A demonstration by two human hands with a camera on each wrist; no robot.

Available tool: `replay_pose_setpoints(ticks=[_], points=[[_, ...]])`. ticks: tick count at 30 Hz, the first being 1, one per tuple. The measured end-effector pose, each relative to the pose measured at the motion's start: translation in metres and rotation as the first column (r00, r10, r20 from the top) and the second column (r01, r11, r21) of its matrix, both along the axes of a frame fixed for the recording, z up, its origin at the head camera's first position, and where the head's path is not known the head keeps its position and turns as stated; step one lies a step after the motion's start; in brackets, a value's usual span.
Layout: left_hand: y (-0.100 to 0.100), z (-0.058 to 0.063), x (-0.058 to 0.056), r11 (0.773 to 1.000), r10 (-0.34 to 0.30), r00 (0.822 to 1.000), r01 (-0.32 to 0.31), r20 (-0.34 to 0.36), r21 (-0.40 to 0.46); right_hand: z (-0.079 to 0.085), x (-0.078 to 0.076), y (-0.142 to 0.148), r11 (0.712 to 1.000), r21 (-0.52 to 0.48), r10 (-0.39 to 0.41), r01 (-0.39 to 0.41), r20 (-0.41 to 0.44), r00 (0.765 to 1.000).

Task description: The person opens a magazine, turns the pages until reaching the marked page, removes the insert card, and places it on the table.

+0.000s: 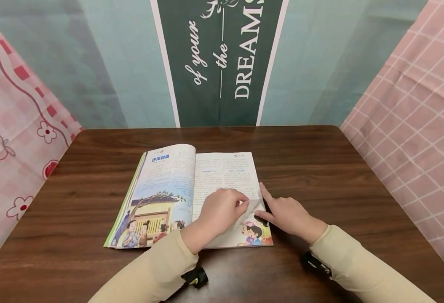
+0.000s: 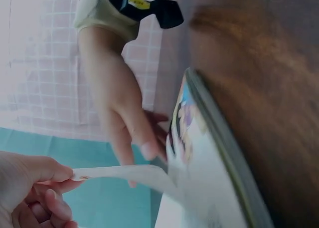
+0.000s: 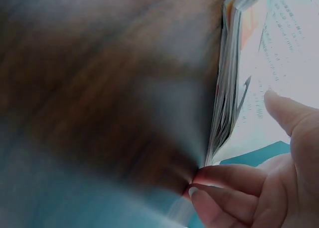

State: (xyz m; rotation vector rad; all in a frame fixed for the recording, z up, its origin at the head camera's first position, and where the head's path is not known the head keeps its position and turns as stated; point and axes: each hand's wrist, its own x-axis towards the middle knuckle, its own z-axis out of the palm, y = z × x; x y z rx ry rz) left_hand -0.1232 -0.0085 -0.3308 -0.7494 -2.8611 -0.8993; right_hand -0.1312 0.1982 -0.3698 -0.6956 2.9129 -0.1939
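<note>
Brown table (image 1: 313, 168), teal backdrop (image 1: 131, 63) behind, dark green lettered panel (image 1: 214, 97), pink checked cloth (image 1: 423, 97) right, apple-print cloth (image 1: 21, 122) left

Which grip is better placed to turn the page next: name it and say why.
Probably the left grip: it pinches a raised page. The right grip lies at the right edge of the book, pinching nothing.
</note>
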Motion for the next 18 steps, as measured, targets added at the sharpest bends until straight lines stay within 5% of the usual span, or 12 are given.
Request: replay_pose_setpoints(ticks=[7,15,18], points=[[-0.027,0.006,-0.004,0.992,0.098,0.995,-0.094,-0.034,0.089,0.001,0.000,0.007,0.998,-0.008,-0.057,0.059,0.106,0.993],[-0.075,0.012,0.000,0.973,0.192,0.981,-0.194,0.031,0.127,0.002,0.002,0.014,0.993,0.010,0.118,-0.120,0.075,0.990],[-0.096,0.013,0.004,0.967,0.221,0.973,-0.228,0.073,0.109,0.003,0.002,0.013,0.992,-0.001,0.129,-0.130,0.110,0.985]])
